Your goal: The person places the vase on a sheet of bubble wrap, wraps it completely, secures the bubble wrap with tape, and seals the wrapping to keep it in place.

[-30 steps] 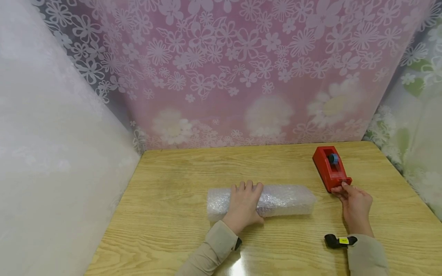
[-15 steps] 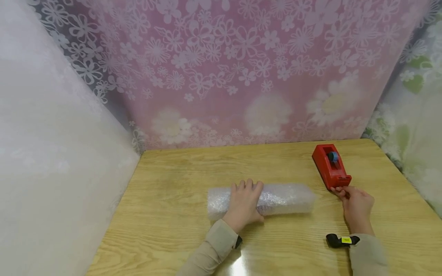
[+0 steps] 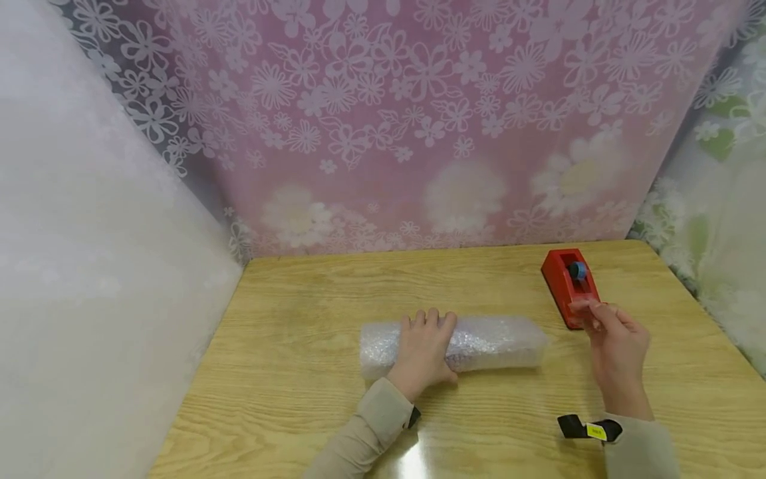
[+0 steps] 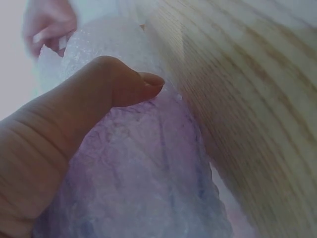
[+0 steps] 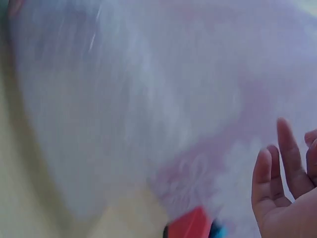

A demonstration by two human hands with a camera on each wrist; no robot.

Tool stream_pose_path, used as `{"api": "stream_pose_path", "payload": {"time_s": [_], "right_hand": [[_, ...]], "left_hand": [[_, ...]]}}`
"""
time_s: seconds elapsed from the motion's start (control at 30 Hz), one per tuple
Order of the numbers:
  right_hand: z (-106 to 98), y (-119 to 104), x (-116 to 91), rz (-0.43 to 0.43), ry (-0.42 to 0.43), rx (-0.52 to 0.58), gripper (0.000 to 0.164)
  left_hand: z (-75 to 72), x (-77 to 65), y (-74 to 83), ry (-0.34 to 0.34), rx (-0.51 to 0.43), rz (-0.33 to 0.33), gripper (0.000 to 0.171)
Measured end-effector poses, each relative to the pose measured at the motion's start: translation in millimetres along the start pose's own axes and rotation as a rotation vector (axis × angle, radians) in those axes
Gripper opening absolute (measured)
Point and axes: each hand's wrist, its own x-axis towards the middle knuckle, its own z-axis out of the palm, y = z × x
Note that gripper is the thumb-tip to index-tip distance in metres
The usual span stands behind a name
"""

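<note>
A roll of bubble wrap point(image 3: 497, 342) lies crosswise on the wooden table, something purplish showing through it. My left hand point(image 3: 421, 352) grips it left of its middle, fingers over the top; the left wrist view shows the thumb point(image 4: 126, 82) along its near side. To the right, my right hand point(image 3: 619, 352) is raised in front of the red tape dispenser point(image 3: 562, 283), apart from the roll. Its thumb and finger pinch a small piece of clear tape point(image 4: 63, 42), hard to make out. Other fingers point(image 5: 290, 158) of this hand are spread in the right wrist view.
Wood-grain tabletop point(image 3: 287, 346) extends around the roll on all sides. A pink flowered curtain point(image 3: 371, 133) hangs at the table's back edge, a whitish sheet point(image 3: 108, 266) on the left and a green-patterned one point(image 3: 718, 219) on the right.
My right hand has left the front of the tape dispenser, dipping below its cutter and then lifting, with tape between the fingertips. The left hand and the bubble wrap stay in place.
</note>
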Motion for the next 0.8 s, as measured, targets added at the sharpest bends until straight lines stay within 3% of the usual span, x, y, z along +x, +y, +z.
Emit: {"api": "stream_pose_path", "payload": {"time_s": [0.2,0.4,0.63,0.8], "right_hand": [[59,-4,-21,-0.052,-0.272,-0.072,0.031],[86,18,-34,-0.031,-0.433,-0.108,0.028],[98,46,-43,0.032,-0.508,-0.155,0.032],[102,57,-49,0.095,-0.490,-0.160,0.033]], "left_hand": [[-0.7,-0.5,0.4,-0.011,0.008,-0.002,0.097],[-2.2,-1.3,-0.2,-0.035,-0.005,-0.013,0.098],[0.2,-0.5,0.0,-0.011,-0.006,-0.010,0.100],[0.7,0.9,1.2,-0.003,-0.004,-0.017,0.100]]}}
